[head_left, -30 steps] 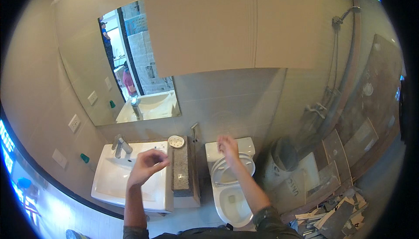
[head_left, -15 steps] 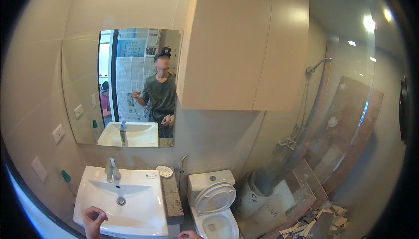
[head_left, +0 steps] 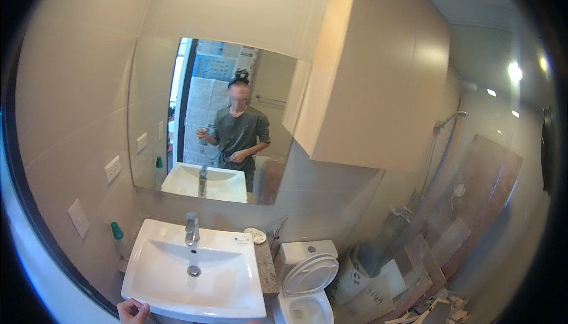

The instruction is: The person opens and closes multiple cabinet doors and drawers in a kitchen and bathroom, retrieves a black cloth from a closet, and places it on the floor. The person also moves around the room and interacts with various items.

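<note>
My left hand (head_left: 135,311) is at the lower edge, by the front left corner of the white washbasin (head_left: 228,310). Its fingers are curled in against the thumb; whatever they hold, if anything, is hidden. Only a sliver of my right hand may show at the bottom edge, but the wall mirror (head_left: 272,111) reflects it at waist height, too small to read its fingers. A thin cord hangs near the raised left hand in the reflection. The basin has a chrome faucet (head_left: 191,229) and a round drain (head_left: 193,271).
A soap dish (head_left: 255,236) sits on the stone counter (head_left: 267,271). Right of it stands a toilet (head_left: 307,252) with its lid raised, under a wall cabinet (head_left: 384,87). Farther right are a bucket (head_left: 367,260), leaning boards (head_left: 473,205) and scrap pieces (head_left: 435,311). A green-capped bottle (head_left: 117,232) stands left.
The view has turned left, so the room's fixtures sit farther right. My left hand is lower in the picture, and my right hand has nearly left the lower edge.
</note>
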Available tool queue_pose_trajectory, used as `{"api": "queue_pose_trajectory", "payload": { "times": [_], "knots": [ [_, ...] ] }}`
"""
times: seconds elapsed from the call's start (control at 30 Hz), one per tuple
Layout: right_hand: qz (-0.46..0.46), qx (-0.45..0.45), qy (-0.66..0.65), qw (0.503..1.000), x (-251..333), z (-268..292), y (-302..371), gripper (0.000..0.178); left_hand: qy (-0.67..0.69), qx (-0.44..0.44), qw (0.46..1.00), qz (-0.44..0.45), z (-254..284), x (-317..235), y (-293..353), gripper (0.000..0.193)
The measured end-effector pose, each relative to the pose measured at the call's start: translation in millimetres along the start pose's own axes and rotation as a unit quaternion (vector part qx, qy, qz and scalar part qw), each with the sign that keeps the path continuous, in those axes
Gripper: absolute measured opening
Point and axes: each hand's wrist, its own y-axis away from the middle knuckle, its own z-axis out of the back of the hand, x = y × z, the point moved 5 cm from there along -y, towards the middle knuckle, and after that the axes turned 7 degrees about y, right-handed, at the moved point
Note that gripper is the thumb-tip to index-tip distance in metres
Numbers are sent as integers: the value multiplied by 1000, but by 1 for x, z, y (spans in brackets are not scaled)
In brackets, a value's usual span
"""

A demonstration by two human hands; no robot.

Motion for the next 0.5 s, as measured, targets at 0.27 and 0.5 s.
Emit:
{"api": "queue_pose_trajectory", "payload": {
  "times": [0.27, 0.5],
  "knots": [
    [117, 156, 148, 970, 75, -84, -8, 12, 55, -105, 993, -13, 56, 16, 40, 36],
    [251, 293, 230, 894, 124, -150, -1, 12, 76, -194, 976, -67, 89, 12, 65, 21]
  ]
}}
